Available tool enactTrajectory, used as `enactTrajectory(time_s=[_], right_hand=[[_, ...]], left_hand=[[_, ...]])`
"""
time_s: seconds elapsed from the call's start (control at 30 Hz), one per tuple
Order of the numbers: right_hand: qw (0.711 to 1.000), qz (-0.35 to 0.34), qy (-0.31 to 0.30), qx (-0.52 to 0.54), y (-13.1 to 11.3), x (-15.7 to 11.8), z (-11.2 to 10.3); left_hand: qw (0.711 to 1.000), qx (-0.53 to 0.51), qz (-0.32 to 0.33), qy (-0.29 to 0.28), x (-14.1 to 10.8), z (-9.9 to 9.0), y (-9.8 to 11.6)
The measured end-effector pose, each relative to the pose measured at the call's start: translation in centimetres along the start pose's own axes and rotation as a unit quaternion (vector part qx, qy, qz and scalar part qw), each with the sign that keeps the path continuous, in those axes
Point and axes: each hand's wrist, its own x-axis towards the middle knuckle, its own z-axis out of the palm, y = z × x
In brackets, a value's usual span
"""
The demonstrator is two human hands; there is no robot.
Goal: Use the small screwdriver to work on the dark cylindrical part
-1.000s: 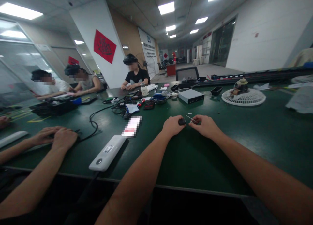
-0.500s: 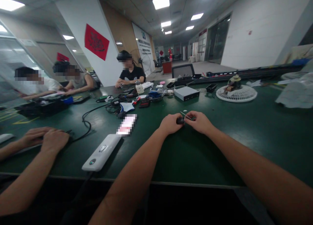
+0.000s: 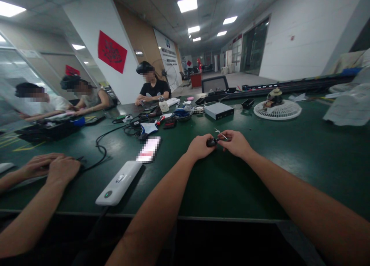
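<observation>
Over the green tabletop, my left hand (image 3: 200,147) is closed around a small black cylindrical part (image 3: 211,142). My right hand (image 3: 235,143) meets it from the right, its fingers pinched on a thin silvery rod (image 3: 221,134) that slants up to the left. The right fingertips also come up to a narrow dark end of the black part; whether they grip it too I cannot tell. Both hands are low over the table, with a grey metal box-shaped drive (image 3: 219,111) beyond them.
Left of my forearm lie a white power bank (image 3: 119,184) and a lit phone (image 3: 148,149). Another person's hands (image 3: 59,167) work at the far left, near a black cable (image 3: 100,146). A white fan grille (image 3: 277,110) stands at the back right. Several people sit across the table.
My view has shifted slightly. The silvery rod has turned a little in my right fingers, and more of the black part's narrow end shows between my hands.
</observation>
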Motion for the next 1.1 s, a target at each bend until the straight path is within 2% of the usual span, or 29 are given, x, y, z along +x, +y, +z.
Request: enactTrajectory(time_s=[0.17, 0.27, 0.43, 0.67, 0.77, 0.87, 0.97, 1.1], right_hand=[[0.998, 0.003, -0.014, -0.06, -0.3, -0.1, -0.3], [0.998, 0.01, -0.022, -0.053, -0.7, -0.3, -0.3], [0.997, 0.032, -0.002, -0.069, -0.8, -0.5, -0.5], [0.992, 0.011, -0.007, -0.125, -0.6, -0.6, -0.2], [0.993, -0.001, 0.021, -0.119, -0.5, -0.4, -0.1], [0.991, -0.016, 0.041, -0.124, -0.4, -0.3, -0.2], [0.989, -0.044, 0.018, -0.139, -0.7, -0.5, -0.5], [0.986, -0.085, -0.011, -0.142, -1.4, -1.0, -0.5]], left_hand=[[1.0, -0.003, 0.017, 0.008, -0.1, -0.1, 0.2], [1.0, 0.003, 0.03, -0.006, -0.2, -0.2, 0.4], [0.998, 0.012, 0.057, -0.017, -0.3, -0.5, 0.4], [0.995, 0.007, 0.098, -0.003, -0.3, -0.6, 0.4], [0.998, 0.013, 0.068, 0.008, -0.1, -0.4, 0.3], [0.999, 0.031, 0.005, 0.029, 0.1, -0.2, 0.0], [0.996, 0.052, -0.047, 0.052, 0.2, -0.2, -0.5], [0.993, 0.06, -0.074, 0.067, 0.1, -0.5, -0.6]])
